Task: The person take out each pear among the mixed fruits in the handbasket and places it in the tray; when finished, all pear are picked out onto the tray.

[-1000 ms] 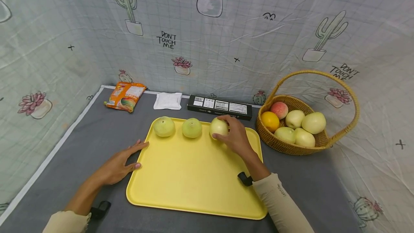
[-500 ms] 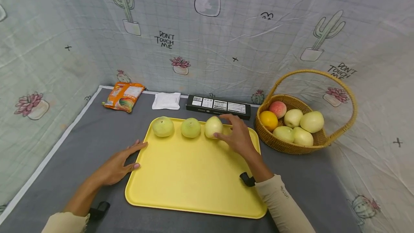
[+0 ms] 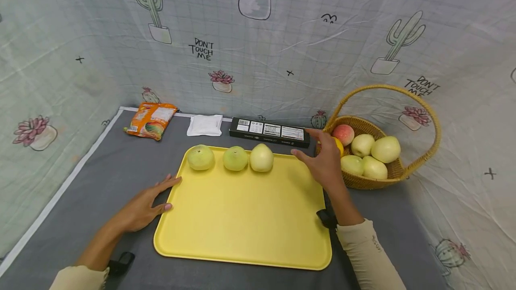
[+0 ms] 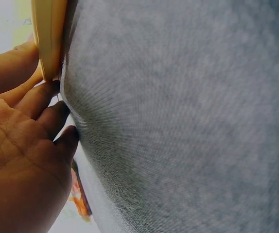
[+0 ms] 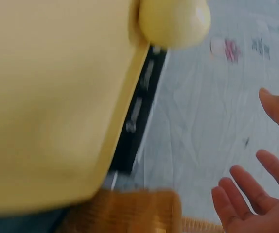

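Note:
Three pale green fruits stand in a row along the far side of a yellow tray (image 3: 242,218): a flattish one (image 3: 200,157) at left, a similar one (image 3: 235,158) in the middle and a smoother, rounder one (image 3: 261,158) at right. My left hand (image 3: 141,209) rests at the tray's left edge, thumb and forefinger touching its rim; the left wrist view shows the fingers against the rim and grey cloth. My right hand (image 3: 325,160) holds nothing. Its fingers are spread above the tray's far right corner, beside a wicker basket (image 3: 364,183) and overlapping an orange (image 3: 337,146) there.
In the basket lie a peach (image 3: 343,134) and several pale green fruits (image 3: 375,168) under a tall arched handle (image 3: 437,133). Behind the tray are a black box (image 3: 269,132), a white packet (image 3: 204,125) and an orange snack bag (image 3: 151,121), near the fabric wall.
My right hand has let go of the rounder fruit, left beside the middle one, and moved right toward the basket. The left hand has stayed at the tray's edge.

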`<action>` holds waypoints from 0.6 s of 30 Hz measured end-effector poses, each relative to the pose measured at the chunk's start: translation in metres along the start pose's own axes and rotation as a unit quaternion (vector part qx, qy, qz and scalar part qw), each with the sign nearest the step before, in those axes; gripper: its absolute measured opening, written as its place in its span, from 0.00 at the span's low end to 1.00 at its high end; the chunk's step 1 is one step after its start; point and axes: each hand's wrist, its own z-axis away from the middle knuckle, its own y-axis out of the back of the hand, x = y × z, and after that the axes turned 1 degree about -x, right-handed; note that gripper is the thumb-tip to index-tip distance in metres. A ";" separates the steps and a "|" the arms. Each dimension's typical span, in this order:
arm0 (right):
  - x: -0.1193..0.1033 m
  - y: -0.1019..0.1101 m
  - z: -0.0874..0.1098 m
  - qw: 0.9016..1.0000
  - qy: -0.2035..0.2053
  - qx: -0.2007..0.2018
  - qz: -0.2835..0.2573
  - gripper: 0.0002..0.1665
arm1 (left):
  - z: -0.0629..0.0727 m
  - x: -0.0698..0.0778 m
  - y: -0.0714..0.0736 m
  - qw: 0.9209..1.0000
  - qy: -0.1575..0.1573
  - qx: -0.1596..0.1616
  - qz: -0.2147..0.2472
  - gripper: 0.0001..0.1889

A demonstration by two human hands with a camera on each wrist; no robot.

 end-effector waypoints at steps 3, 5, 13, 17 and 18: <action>0.009 0.016 -0.003 0.999 -0.005 0.047 -0.004 0.42 | 0.000 0.000 0.000 1.000 -0.001 0.001 0.001 0.38; 0.017 0.025 -0.005 0.997 -0.012 0.076 -0.006 0.41 | -0.001 0.000 0.000 1.000 -0.002 0.000 0.001 0.38; 0.044 0.060 -0.005 0.985 -0.064 0.160 0.016 0.40 | -0.001 0.000 0.000 1.000 -0.007 0.000 0.001 0.38; 0.058 0.075 -0.004 0.975 -0.108 0.192 0.026 0.41 | -0.001 -0.001 0.000 1.000 -0.010 0.003 -0.001 0.38; 0.061 0.078 -0.004 0.972 -0.119 0.199 0.030 0.42 | -0.001 -0.001 0.000 1.000 -0.011 0.003 -0.001 0.38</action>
